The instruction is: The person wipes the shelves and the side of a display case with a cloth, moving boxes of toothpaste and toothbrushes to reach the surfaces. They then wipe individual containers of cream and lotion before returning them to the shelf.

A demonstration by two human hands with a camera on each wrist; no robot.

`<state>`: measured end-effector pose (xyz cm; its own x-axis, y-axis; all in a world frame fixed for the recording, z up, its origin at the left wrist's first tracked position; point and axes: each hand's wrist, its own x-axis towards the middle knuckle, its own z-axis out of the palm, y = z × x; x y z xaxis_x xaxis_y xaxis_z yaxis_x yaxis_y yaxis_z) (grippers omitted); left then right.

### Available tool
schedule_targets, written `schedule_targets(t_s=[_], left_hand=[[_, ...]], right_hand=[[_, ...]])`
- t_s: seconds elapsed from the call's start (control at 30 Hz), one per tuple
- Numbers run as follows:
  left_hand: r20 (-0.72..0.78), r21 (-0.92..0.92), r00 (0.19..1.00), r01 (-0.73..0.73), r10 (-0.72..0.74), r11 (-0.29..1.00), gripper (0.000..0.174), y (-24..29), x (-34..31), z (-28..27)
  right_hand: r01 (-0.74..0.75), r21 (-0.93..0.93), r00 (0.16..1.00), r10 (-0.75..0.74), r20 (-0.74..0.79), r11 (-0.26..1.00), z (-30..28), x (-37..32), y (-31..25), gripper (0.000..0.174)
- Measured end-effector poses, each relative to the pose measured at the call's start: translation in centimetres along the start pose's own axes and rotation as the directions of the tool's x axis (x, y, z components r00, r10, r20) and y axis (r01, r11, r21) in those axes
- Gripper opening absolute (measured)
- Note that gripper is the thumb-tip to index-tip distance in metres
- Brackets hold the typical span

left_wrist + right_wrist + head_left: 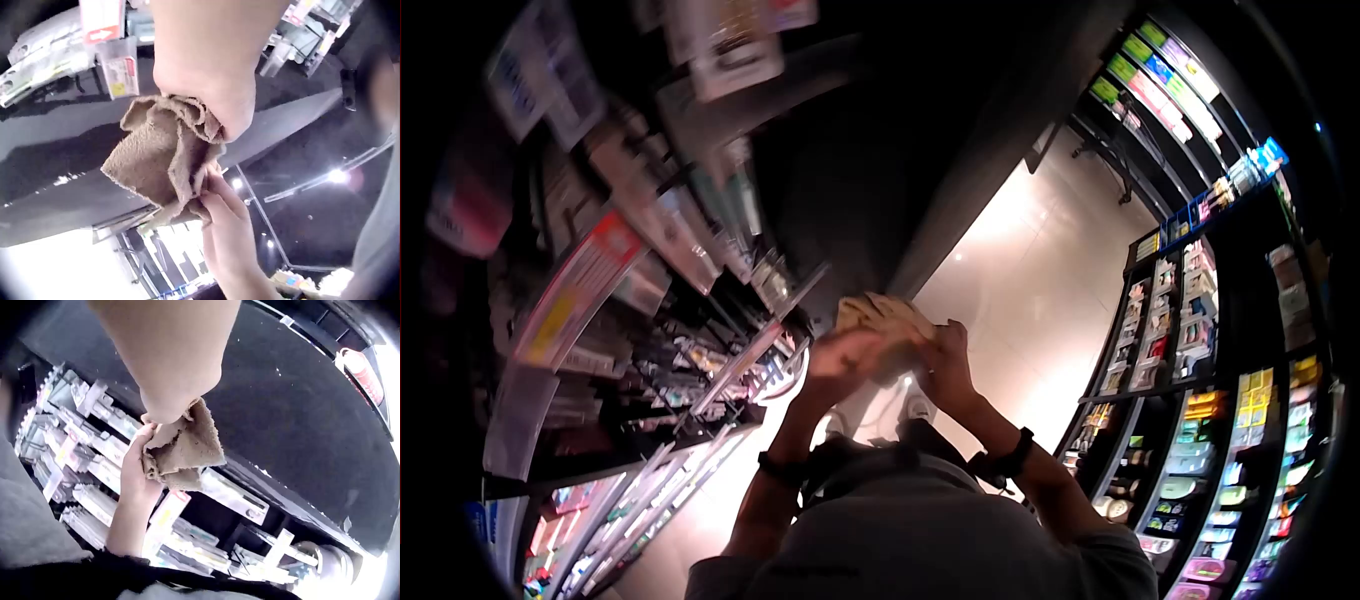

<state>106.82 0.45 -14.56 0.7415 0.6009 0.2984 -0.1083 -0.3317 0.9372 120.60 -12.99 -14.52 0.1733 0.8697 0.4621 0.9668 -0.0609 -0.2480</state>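
A crumpled tan cloth (885, 312) is held between both hands in front of the body. My left hand (845, 362) grips one side of it; in the left wrist view its fingers are hidden behind the hand and the bunched folds. From the other side my right hand (945, 362) pinches the cloth (147, 156), thumb and fingers at its lower edge in the left wrist view. The right wrist view shows the cloth (190, 450) folded over, a loose corner hanging out beside the hands. Both hands are close together.
Racks of packaged goods (690, 360) with price tags (580, 290) stand close on the left. A dark panel (281, 412) runs beside the hands. Stocked shelves (1200, 440) line the right, across a pale tiled floor (1020, 270).
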Motion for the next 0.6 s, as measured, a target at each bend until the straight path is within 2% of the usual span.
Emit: schedule_targets(t_s=[0.03, 0.1, 0.13, 0.17, 0.2, 0.23, 0.3, 0.33, 0.37, 0.4, 0.43, 0.47, 0.5, 0.53, 0.6], left_hand=[[-0.009, 0.186, 0.958, -0.28, 0.287, 0.942, 0.018, 1.3, 0.4, 0.7], [0.058, 0.497, 0.946, -0.303, 0.318, 0.813, 0.026, 4.2, 1.1, 3.2], [0.017, 0.548, 0.946, -0.28, 0.324, 0.788, 0.035, 3.5, 1.4, 5.5], [0.053, 0.612, 0.939, -0.299, 0.34, 0.732, 0.04, 2.9, 2.0, 7.5], [0.024, 0.644, 0.925, -0.304, 0.379, 0.702, 0.041, 2.7, 3.0, 9.3], [-0.01, 0.677, 0.908, -0.302, 0.419, 0.671, 0.041, 2.4, 4.0, 10.9], [-0.028, 0.74, 0.883, -0.296, 0.468, 0.604, 0.043, 3.0, 6.2, 12.9], [-0.046, 0.744, 0.982, -0.088, 0.182, 0.662, 0.043, 4.8, 7.6, 13.2], [-0.079, 0.74, 0.989, 0.145, -0.128, 0.657, 0.044, 6.1, 8.3, 13.5], [-0.089, 0.926, 0.908, -0.075, 0.409, 0.369, 0.044, 3.8, 8.9, 14.0], [-0.135, 0.94, 0.867, -0.041, 0.48, 0.339, 0.043, 5.8, 9.8, 14.0], [-0.175, 0.95, 0.816, -0.007, 0.55, 0.313, 0.043, 8.6, 11.5, 13.5], [-0.188, 0.974, 0.781, 0.07, 0.596, 0.216, 0.044, 10.6, 12.9, 12.8], [-0.222, 0.973, 0.721, 0.12, 0.656, 0.197, 0.044, 12.8, 14.1, 12.0], [-0.244, 0.968, 0.589, 0.196, 0.77, 0.156, 0.048, 16.7, 15.7, 10.2]], right_hand=[[-0.021, 0.044, 0.997, 0.025, -0.073, 0.999, -0.9, -0.2, 0.5, 0.064], [-0.003, 0.059, 0.986, 0.012, -0.164, 0.998, -0.9, -0.2, 2.0, 0.067], [-0.089, 0.163, 0.973, 0.121, -0.197, 0.983, -0.2, -0.1, 2.8, 0.065], [-0.161, 0.271, 0.95, 0.224, -0.217, 0.949, 0.2, 0.2, 3.7, 0.062], [-0.1, 0.435, 0.965, 0.194, -0.176, 0.895, -0.3, 1.5, 4.8, 0.06], [-0.126, 0.558, 0.965, 0.233, -0.124, 0.82, -0.1, 2.1, 5.9, 0.056], [-0.071, 0.46, 0.957, 0.19, -0.218, 0.885, 3.4, 2.1, 9.8, 0.051], [-0.031, 0.481, 0.961, 0.159, -0.227, 0.876, 1.8, 3.8, 10.1, 0.051], [0.016, 0.421, 0.953, 0.113, -0.279, 0.907, 0.1, 5.6, 10.4, 0.05], [0.055, 0.364, 0.944, 0.071, -0.323, 0.93, -1.6, 7.6, 10.4, 0.049], [0.134, 0.226, 0.945, -0.056, -0.323, 0.965, -2.8, 9.9, 11.0, 0.05], [0.141, 0.155, 0.905, -0.064, -0.422, 0.978, -4.1, 12.9, 10.5, 0.048], [0.187, 0.097, 0.876, -0.121, -0.468, 0.977, -5.9, 15.7, 10.4, 0.048], [0.207, 0.033, 0.849, -0.162, -0.504, 0.978, -8.7, 18.0, 9.5, 0.049], [0.32, 0.054, 0.753, -0.219, -0.621, 0.946, -13.6, 20.9, 7.0, 0.05]])
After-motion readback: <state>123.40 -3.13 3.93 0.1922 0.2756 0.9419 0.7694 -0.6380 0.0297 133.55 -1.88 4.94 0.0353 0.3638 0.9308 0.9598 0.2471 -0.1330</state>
